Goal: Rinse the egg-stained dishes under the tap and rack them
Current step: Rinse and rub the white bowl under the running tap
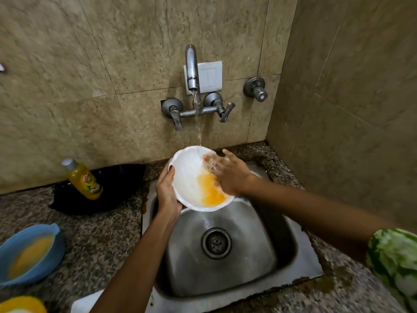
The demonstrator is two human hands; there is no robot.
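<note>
A white bowl [188, 175] with a pool of yellow egg in it is held tilted over the steel sink [228, 263]. Water runs from the wall tap [192, 71] into the bowl's far side. My left hand [167, 190] grips the bowl's left rim, thumb on the inside edge. My right hand [228, 172] lies inside the bowl with spread fingers in the foamy water, rubbing its inner wall. A blue bowl [29, 251] with egg residue sits on the counter at the left.
A yellow dish-soap bottle [83, 179] stands on a dark cloth [108, 188] left of the sink. A yellow dish [22, 304] and a white object [86, 301] lie at the lower left edge. A green patterned sleeve [397, 263] shows at the right. Walls close the back and right.
</note>
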